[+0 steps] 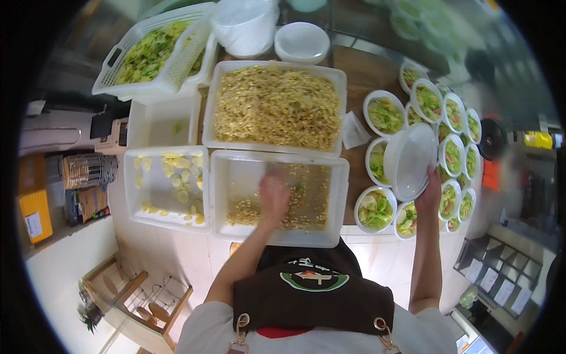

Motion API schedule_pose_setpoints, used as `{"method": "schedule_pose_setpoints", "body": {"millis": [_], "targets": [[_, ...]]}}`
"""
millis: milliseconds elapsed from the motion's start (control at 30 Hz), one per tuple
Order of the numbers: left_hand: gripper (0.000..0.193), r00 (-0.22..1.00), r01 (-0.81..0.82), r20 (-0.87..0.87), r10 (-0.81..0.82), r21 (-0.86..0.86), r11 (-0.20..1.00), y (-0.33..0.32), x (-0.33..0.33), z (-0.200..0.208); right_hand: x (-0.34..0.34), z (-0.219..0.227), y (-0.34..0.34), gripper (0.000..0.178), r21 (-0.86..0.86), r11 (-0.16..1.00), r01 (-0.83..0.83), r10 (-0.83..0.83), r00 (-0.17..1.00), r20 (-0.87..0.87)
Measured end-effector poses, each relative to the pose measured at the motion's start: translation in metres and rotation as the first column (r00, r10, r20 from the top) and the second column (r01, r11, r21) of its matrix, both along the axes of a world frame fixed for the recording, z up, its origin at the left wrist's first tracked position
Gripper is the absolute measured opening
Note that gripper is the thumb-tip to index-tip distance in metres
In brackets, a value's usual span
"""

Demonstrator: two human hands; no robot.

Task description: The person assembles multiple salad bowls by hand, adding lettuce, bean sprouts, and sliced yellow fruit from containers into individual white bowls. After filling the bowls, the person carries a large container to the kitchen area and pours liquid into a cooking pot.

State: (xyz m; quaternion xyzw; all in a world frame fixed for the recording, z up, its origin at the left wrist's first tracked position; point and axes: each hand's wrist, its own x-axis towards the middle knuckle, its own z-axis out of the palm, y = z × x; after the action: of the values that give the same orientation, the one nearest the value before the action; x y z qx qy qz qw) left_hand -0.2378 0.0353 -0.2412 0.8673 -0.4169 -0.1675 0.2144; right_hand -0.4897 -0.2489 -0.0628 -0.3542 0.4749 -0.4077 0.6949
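My right hand (430, 193) grips the rim of a stack of white round bowls (410, 162), held tilted above bowls of chopped greens (375, 209). My left hand (274, 194), blurred by motion, is down in a shallow white tray (220, 194); its fingers are smeared, so their grip does not show. Small tan pieces (300, 218) lie scattered over that tray's floor, mostly toward its near side. Just beyond stands another white tray (208, 127), heaped with what look like yellowish bean sprouts (277, 109).
Filled bowls (453, 156) crowd the right side, some stacked on others. To the left, a white tray (132, 203) holds pale yellow slices. A white basket (109, 76) of greens stands at far left. Empty white bowls (302, 42) and a plastic-wrapped stack (244, 26) sit at the back.
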Motion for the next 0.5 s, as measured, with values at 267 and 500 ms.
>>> {"method": "schedule_pose_setpoints", "body": {"millis": [267,500], "targets": [[0.063,0.983,0.168,0.084,-0.166,-0.021,0.986,-0.030,-0.075,0.019,-0.063,-0.007,0.035,0.037,0.029,0.997,0.075,-0.076,0.996,0.047],[0.045,0.935,0.350,-0.090,-0.344,0.067,0.934,-0.019,-0.049,0.017,-0.082,-0.011,0.042,0.037,0.059,0.996,0.063,-0.066,0.996,0.062]]}}
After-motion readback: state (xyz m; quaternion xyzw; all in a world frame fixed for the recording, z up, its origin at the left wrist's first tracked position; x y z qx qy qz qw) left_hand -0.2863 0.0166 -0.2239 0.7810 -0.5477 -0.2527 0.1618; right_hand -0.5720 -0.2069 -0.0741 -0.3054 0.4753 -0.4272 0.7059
